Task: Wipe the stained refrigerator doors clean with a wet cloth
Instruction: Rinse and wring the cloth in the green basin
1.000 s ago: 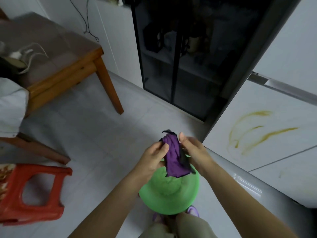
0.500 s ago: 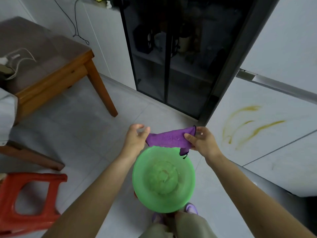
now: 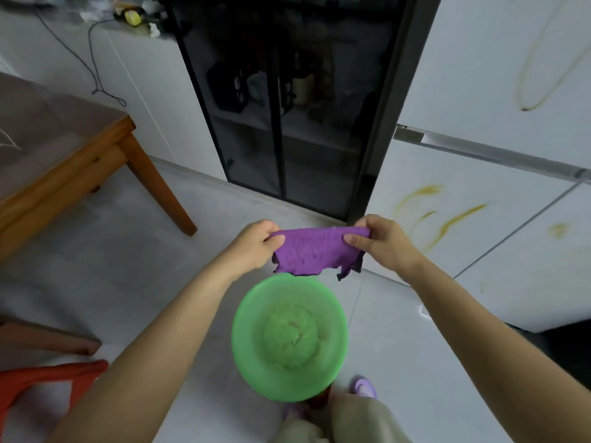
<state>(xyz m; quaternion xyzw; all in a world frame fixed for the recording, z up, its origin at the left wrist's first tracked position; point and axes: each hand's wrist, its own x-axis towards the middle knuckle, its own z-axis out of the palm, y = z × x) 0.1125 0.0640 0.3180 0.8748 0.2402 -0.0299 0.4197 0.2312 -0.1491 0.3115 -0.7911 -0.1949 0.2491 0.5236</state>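
Cloth (image 3: 315,251), one, pinched by left hand (image 3: 256,247) and right hand (image 3: 382,243), seemingly over one basin (image 3: 251,359)

No text, label, brand, number or sign can be read.

- The visible faces of the cloth (image 3: 315,251), the green basin (image 3: 238,327) and the refrigerator doors (image 3: 473,59) show no lettering. The yellow marks on the doors are smears, not characters.
- The small yellow item (image 3: 132,17) on the white cabinet top possibly carries print. It is too blurred to tell.
- The containers behind the dark glass cabinet doors (image 3: 249,148) are too dim for any label to be made out.
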